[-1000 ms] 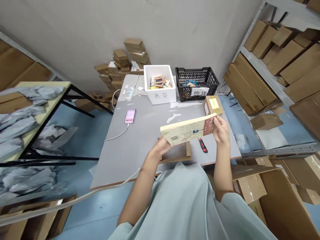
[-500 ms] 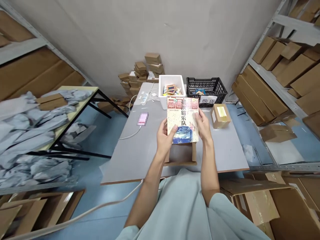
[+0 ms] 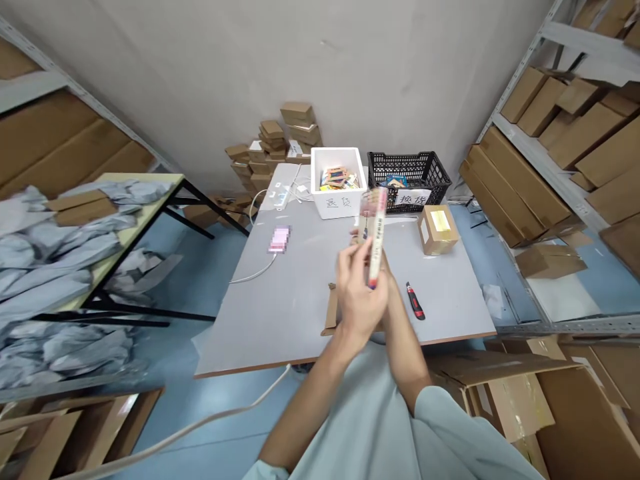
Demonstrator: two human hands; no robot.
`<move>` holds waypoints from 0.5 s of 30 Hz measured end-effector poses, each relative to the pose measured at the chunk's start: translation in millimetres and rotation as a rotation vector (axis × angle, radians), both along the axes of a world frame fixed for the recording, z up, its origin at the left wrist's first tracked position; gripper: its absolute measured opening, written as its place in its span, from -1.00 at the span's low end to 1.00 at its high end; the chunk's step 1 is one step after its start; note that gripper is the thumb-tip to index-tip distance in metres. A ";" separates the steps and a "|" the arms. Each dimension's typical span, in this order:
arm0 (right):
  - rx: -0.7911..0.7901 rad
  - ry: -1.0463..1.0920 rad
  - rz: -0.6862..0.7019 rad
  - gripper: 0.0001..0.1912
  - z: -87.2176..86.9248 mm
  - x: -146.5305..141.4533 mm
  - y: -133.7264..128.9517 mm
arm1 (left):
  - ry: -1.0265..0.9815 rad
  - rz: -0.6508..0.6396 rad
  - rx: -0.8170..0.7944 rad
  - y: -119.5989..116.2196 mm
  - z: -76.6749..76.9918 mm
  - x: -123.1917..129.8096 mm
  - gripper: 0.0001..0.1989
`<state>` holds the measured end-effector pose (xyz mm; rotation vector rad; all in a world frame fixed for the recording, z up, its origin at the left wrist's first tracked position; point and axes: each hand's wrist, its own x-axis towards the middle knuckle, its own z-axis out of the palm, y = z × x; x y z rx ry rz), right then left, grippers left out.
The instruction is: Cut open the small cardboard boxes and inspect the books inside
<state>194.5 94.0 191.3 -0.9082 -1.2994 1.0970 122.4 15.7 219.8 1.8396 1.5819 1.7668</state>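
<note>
A book (image 3: 376, 243) stands nearly on edge above the table, its spine facing me, slightly blurred. My left hand (image 3: 361, 287) grips its lower part with the fingers across the cover. Behind it my right hand (image 3: 387, 270) also holds the book, mostly hidden by the left hand and the spine. Under my hands lies an open cardboard box (image 3: 331, 313), largely covered by them. To the right of my hands a red and black utility knife (image 3: 415, 301) rests on the grey table (image 3: 280, 307).
Along the table's back are a white bin (image 3: 337, 204) with small packets and a black crate (image 3: 435, 180) with a label. A taped carton (image 3: 439, 230) sits at the right, a phone (image 3: 280, 239) with a cable at the left. A large open box (image 3: 585, 420) is at lower right.
The book has turned from showing its front cover to showing its spine. My left hand has come across to the right, in front of my right hand. The utility knife now shows.
</note>
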 end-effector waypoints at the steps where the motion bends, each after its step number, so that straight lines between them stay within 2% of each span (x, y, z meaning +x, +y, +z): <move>1: 0.028 -0.044 0.029 -0.43 0.9 5.7 -10.2 | 0.072 -0.009 0.020 -1.5 -2.1 12.0 -0.38; 3: 0.038 -0.124 0.011 -0.58 4.5 19.5 -35.0 | 0.194 -0.015 0.041 -3.3 -9.7 31.9 -0.32; 5: 0.026 -0.230 -0.099 -0.68 8.6 31.2 -60.1 | 0.265 -0.029 0.033 -3.6 -18.8 43.9 -0.31; 7: 0.043 -0.328 -0.216 -0.64 10.1 36.2 -77.6 | 0.283 -0.046 0.019 -3.0 -25.3 48.4 -0.32; 9: 0.058 -0.340 -0.281 -0.62 7.5 32.8 -80.8 | 0.272 -0.048 0.021 -2.6 -25.5 47.4 -0.32; 12: -0.005 -0.264 -0.266 -0.68 -2.6 13.7 -52.5 | 0.206 -0.074 0.060 -3.3 -13.6 37.4 -0.37; 15: -0.117 -0.119 -0.133 -0.50 -11.7 -7.5 -0.4 | 0.062 -0.105 0.076 -1.7 3.1 11.4 -0.48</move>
